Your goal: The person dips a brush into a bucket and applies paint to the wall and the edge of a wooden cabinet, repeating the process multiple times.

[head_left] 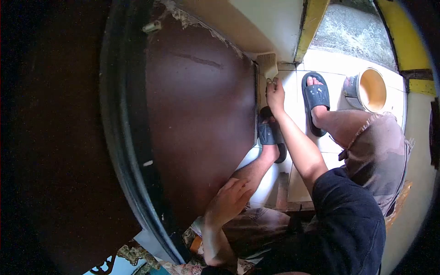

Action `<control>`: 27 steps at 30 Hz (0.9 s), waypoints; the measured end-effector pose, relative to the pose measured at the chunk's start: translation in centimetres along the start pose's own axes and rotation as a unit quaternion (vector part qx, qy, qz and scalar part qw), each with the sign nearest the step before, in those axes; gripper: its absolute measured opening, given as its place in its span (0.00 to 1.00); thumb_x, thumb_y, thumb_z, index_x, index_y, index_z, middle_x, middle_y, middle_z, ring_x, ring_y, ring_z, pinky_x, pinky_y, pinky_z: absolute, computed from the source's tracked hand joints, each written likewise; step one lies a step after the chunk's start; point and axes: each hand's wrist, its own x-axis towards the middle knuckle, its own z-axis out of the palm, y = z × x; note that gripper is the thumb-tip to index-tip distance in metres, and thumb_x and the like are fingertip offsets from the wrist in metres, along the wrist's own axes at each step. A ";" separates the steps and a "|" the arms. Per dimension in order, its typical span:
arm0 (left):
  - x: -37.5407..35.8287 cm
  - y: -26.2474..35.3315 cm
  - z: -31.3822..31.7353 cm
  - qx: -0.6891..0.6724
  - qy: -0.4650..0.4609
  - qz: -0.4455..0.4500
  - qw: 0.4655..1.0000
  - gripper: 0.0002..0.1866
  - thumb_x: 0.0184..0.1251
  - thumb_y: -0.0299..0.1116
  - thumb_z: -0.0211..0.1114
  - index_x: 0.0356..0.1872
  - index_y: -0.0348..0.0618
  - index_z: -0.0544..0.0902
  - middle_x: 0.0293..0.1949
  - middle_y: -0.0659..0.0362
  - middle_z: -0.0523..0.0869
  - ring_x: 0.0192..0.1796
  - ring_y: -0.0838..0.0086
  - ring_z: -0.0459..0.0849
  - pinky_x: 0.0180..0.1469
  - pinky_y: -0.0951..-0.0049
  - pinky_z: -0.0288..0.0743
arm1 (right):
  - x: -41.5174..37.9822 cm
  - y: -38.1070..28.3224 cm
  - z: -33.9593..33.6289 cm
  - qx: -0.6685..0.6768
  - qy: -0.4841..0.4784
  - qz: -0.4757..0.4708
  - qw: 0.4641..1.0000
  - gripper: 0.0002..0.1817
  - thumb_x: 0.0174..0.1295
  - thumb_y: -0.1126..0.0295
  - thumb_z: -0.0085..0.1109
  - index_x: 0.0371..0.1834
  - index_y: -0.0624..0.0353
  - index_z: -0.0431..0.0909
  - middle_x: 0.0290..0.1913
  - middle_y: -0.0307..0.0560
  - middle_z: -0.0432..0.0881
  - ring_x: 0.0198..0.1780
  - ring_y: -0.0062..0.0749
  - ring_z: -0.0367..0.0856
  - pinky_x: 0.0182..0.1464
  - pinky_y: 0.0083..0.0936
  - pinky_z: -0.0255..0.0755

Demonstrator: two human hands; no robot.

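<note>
My right hand reaches low beside the base of the wall, with its fingers closed on what looks like a wide flat paintbrush. The brush's broad end points away from me, against the corner between the wall and the tiled floor. Near my knee, my left hand lies over my lower leg, fingers stretched out and holding nothing. A dark brown panel, like a door, stands just left of both hands.
An open paint bucket, cream-coloured inside, stands at the right on white tiles. My feet wear dark paint-spotted sandals. A yellow frame borders a rough grey floor. The panel has a black edge.
</note>
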 end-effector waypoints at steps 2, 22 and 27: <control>0.0 0.0 0.0 -0.015 0.000 0.001 1.000 0.20 0.68 0.40 0.58 0.55 0.38 0.76 0.49 0.47 0.78 0.49 0.55 0.80 0.52 0.63 0.74 | 0.0 -0.2 -0.5 -0.016 -0.007 0.038 0.999 0.14 0.66 0.66 0.52 0.48 0.64 0.72 0.37 0.59 0.80 0.39 0.47 0.78 0.42 0.32 0.71; -1.1 0.3 0.9 -0.021 0.006 0.033 0.999 0.23 0.61 0.42 0.67 0.53 0.41 0.77 0.47 0.48 0.79 0.50 0.56 0.80 0.52 0.62 0.75 | 5.3 15.9 4.2 -0.028 -0.083 0.132 0.987 0.17 0.66 0.60 0.52 0.51 0.60 0.71 0.20 0.44 0.76 0.16 0.28 0.72 0.15 0.26 0.64; -1.3 1.5 0.1 -0.017 -0.042 0.004 0.999 0.23 0.69 0.45 0.57 0.57 0.39 0.73 0.54 0.45 0.74 0.56 0.53 0.77 0.56 0.57 0.72 | 7.0 20.5 6.2 -0.172 -0.134 -0.078 0.973 0.20 0.66 0.58 0.52 0.56 0.58 0.68 0.18 0.43 0.74 0.15 0.33 0.71 0.15 0.29 0.63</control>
